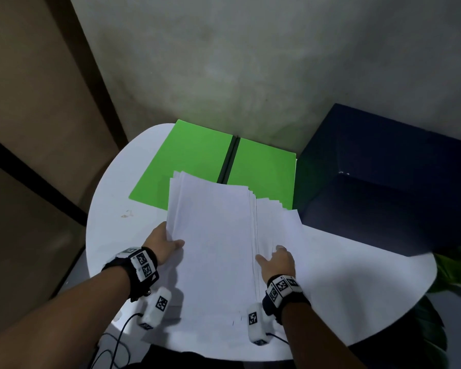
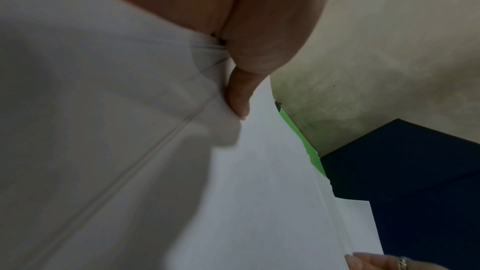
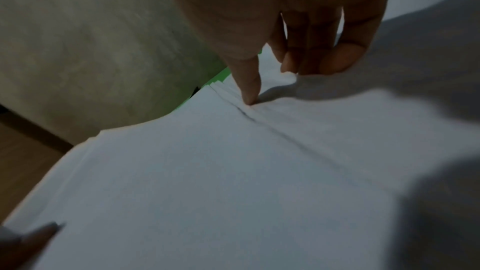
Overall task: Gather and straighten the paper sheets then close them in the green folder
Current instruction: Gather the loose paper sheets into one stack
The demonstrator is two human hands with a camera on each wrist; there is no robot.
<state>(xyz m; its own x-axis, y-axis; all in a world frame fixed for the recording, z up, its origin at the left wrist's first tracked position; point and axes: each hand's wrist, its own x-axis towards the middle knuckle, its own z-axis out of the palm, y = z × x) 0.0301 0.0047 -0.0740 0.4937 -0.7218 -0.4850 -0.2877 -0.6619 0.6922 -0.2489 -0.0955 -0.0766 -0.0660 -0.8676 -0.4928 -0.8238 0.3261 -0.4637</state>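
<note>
The green folder (image 1: 186, 161) lies open at the back of the round white table (image 1: 357, 275), its black spine in the middle. A loosely fanned stack of white paper sheets (image 1: 213, 235) lies in front of it and overlaps its near edge. My left hand (image 1: 168, 243) grips the stack's left edge, thumb (image 2: 239, 98) on top and fingers hidden beneath. My right hand (image 1: 270, 255) rests on the sheets that stick out to the right. Its thumb (image 3: 249, 98) presses at the stack's right edge, and its fingertips (image 3: 311, 65) touch the lower sheets.
A dark blue box (image 1: 383, 177) stands at the right, touching the table and next to the folder's right flap. Green plant leaves (image 1: 453, 270) show past the table's right rim. Cables (image 1: 112, 342) hang at the near left edge. A wall rises just behind the folder.
</note>
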